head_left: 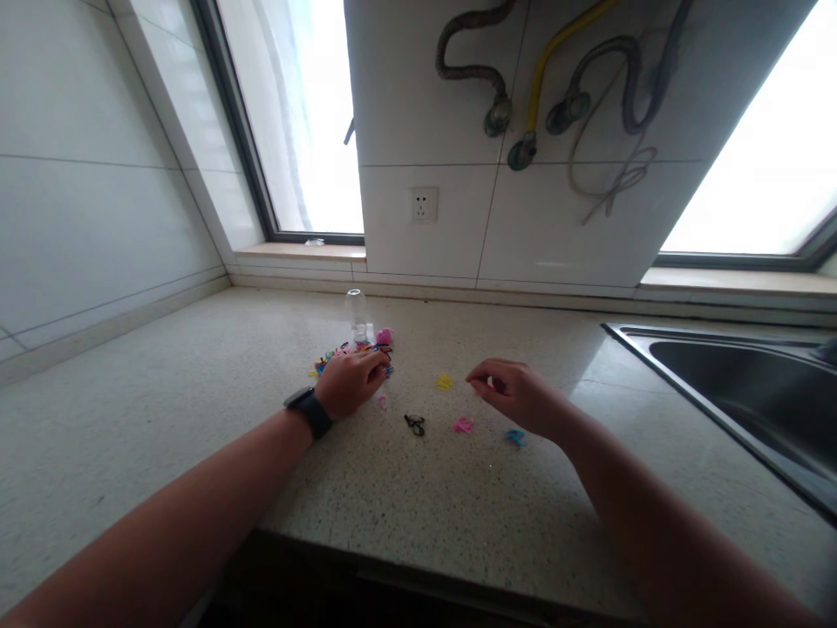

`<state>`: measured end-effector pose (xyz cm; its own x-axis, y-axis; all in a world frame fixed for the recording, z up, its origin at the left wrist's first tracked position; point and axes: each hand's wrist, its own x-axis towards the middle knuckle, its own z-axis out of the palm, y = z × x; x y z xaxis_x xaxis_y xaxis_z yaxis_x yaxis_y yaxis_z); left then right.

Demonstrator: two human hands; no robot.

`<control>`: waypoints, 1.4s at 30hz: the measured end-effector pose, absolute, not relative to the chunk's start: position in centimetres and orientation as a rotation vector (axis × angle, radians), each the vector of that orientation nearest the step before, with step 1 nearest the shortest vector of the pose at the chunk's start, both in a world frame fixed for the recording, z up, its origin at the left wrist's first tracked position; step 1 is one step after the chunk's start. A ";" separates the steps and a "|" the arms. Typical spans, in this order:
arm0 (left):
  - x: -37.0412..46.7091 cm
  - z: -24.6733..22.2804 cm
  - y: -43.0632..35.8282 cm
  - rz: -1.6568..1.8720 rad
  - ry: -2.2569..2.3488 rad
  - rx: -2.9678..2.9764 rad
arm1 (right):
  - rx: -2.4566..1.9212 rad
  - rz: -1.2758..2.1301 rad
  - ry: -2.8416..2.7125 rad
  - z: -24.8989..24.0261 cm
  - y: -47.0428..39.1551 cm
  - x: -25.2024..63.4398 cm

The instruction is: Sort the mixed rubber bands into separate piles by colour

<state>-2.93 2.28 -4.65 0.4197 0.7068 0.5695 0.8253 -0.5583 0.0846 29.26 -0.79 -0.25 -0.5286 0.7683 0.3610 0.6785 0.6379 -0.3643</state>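
Observation:
My left hand (350,382), with a dark watch (307,410) on its wrist, rests at the edge of a mixed pile of small coloured elastic hair bands (323,362). Its fingers are curled together, and whatever they hold is hidden. My right hand (513,394) is pinched just right of a small yellow bunch of bands (445,382); nothing between its fingertips can be made out. Nearer the front edge lie separate bunches: black bands (415,425), pink bands (464,424) and blue bands (515,437). One pale pink band (383,402) lies beside my left hand.
Behind the pile stands a clear plastic bottle (356,314), with a round pink object (384,337) beside it. A steel sink (628,336) is set into the speckled counter (418,506) on the right. Hoses (540,78) hang on the tiled wall above a socket (424,205).

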 end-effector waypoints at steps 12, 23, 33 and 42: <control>-3.1 -4.4 2.3 -0.784 -1.467 -2.407 | -1.028 0.176 -2.669 0.8 -1.4 18.7; -3.1 -4.1 2.3 -0.736 -1.547 -2.395 | -1.235 0.039 -2.760 -1.1 0.0 15.3; -3.1 -4.5 2.5 -0.747 -1.537 -2.408 | -1.129 0.260 -2.534 0.9 0.4 20.5; -3.2 -4.7 2.8 -0.762 -1.496 -2.423 | -1.190 0.532 -2.367 -0.5 -1.0 30.0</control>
